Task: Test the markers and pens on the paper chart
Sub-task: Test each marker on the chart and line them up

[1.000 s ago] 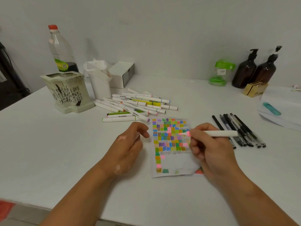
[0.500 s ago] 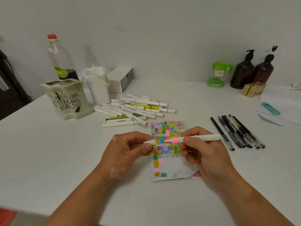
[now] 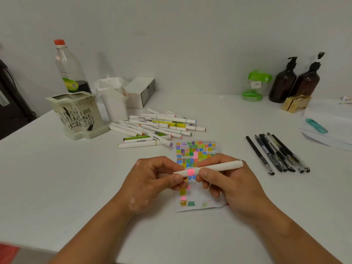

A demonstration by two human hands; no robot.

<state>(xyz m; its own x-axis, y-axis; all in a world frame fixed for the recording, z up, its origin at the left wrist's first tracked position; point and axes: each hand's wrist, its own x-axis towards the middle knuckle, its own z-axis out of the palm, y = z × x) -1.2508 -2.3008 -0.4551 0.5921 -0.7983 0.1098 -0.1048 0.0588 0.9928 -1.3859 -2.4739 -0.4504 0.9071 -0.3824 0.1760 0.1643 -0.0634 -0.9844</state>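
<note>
Marker (image 3: 221,166), light and stiff, pinched at frame centre by left hand (image 3: 150,180) on its cap, seemingly, and right hand (image 3: 234,187) mid-barrel, above the paper chart (image 3: 198,149).

The paper chart (image 3: 198,149) lies on the table (image 3: 57,187), marker pile (image 3: 158,128) behind-left of it, pens (image 3: 276,153) to its right.

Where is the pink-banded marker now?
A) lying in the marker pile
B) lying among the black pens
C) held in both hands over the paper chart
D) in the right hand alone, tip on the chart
C: the left hand pinches one end of the pink-banded marker and the right hand grips its barrel, with the paper chart under them.
</note>
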